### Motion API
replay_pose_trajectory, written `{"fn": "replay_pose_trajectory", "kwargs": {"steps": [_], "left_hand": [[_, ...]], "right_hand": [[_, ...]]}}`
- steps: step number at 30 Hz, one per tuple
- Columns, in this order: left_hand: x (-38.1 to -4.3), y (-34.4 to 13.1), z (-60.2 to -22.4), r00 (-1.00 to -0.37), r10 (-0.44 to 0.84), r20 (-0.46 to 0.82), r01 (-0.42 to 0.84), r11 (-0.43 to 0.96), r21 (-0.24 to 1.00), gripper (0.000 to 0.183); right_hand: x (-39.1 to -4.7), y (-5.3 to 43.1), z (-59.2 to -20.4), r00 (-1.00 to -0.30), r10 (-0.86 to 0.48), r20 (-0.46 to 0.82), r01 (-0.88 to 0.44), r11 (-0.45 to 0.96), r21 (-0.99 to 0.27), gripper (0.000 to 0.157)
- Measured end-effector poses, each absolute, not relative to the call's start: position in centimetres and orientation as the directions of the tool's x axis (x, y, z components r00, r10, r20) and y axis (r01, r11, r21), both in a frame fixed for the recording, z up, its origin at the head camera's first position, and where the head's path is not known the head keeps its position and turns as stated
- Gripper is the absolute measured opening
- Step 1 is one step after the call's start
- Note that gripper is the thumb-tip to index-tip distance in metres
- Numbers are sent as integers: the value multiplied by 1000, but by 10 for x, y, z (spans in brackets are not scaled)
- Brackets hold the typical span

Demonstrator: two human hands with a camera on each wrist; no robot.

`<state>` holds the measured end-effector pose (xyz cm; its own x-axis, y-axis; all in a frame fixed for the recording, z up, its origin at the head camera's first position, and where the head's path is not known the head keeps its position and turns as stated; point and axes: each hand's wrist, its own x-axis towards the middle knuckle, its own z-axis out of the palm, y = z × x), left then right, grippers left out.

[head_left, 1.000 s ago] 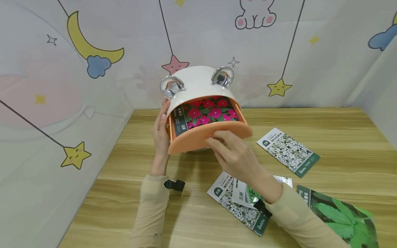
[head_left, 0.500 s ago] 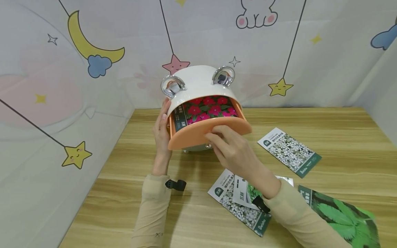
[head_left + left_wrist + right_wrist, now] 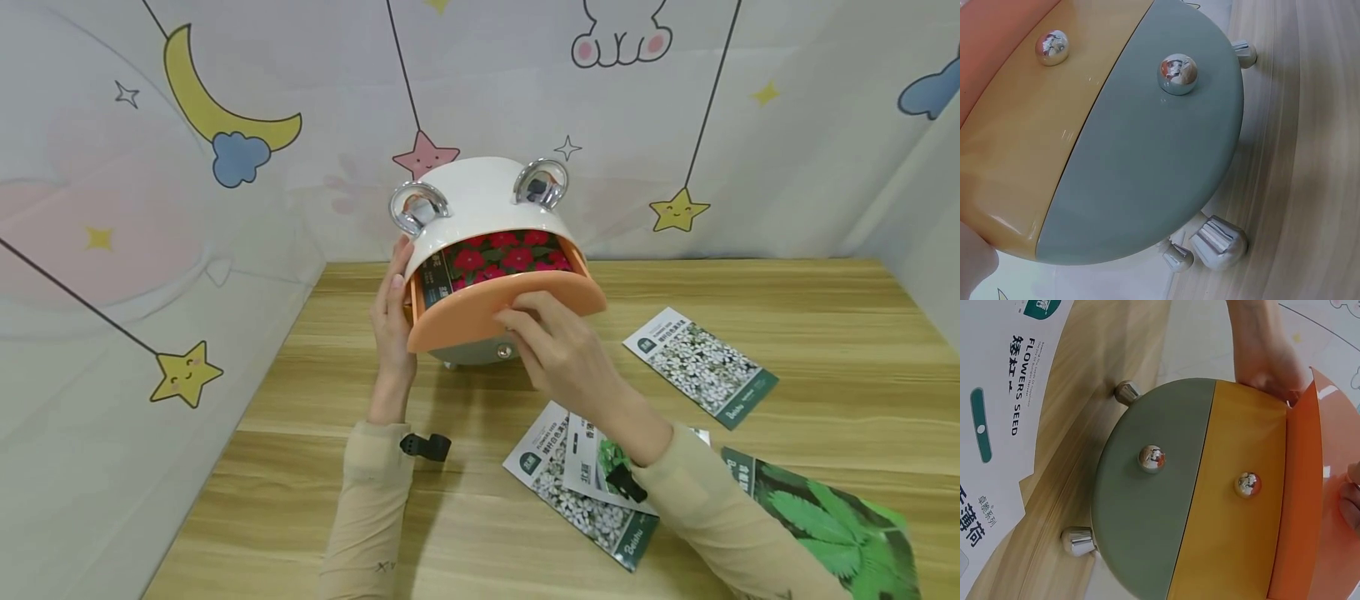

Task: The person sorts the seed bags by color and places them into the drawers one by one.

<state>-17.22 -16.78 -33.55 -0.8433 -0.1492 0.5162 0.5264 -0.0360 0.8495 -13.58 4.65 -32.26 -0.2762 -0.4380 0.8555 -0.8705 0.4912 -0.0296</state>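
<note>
A small round drawer cabinet (image 3: 480,196) with a white top and two chrome ear-like rings stands on the table. Its orange top drawer (image 3: 457,321) is pulled partly out and holds a seed packet (image 3: 510,254) printed with red flowers. My right hand (image 3: 570,358) pinches the middle of that drawer's front; the fingers cover the knob. Against the cabinet's left side rests my left hand (image 3: 390,333), its fingers extended along the shell. Below, the yellow drawer (image 3: 1229,506) and green drawer (image 3: 1147,512) are closed, each with a chrome ball knob, in the right wrist view.
A white-flower seed packet (image 3: 701,367) lies right of the cabinet. Another white-flower packet (image 3: 543,437) lies nearer, partly under a green-leaf packet (image 3: 581,467) below my right forearm. A large green-leaf packet (image 3: 825,517) is at front right. Printed fabric hangs behind the wooden table (image 3: 285,500).
The orange drawer has slid slightly inward with my right hand on it. Less of the red-flower packet shows, and more of the green drawer front. My left hand stays at the side.
</note>
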Motion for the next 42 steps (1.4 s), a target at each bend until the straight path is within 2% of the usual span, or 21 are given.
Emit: {"fn": "replay_pose_trajectory", "kwargs": {"steps": [6,12,18,30,42], "left_hand": [[-188,-175,-354,-832,-157,532,545,-51,837,43],[-178,-171,-342,-845,-156,511,521,-30,853,44],[-169,-168,-333,-851,-149,504,514,-36,857,44],[-172,-172,-335,-874,-113,473,484,-121,867,44],[-183,-178,-347,-862,-119,493,506,-125,854,44]], "right_hand": [[-142,45,-322,-290,-430,855,-874,483,-53,24],[-148,42,-321,-295,-424,857,-869,492,-55,18],[-153,41,-321,-305,-420,855,-867,494,-67,18],[-160,38,-321,-286,-400,871,-874,481,-66,17],[-169,35,-321,-299,-398,867,-871,486,-77,16]]}}
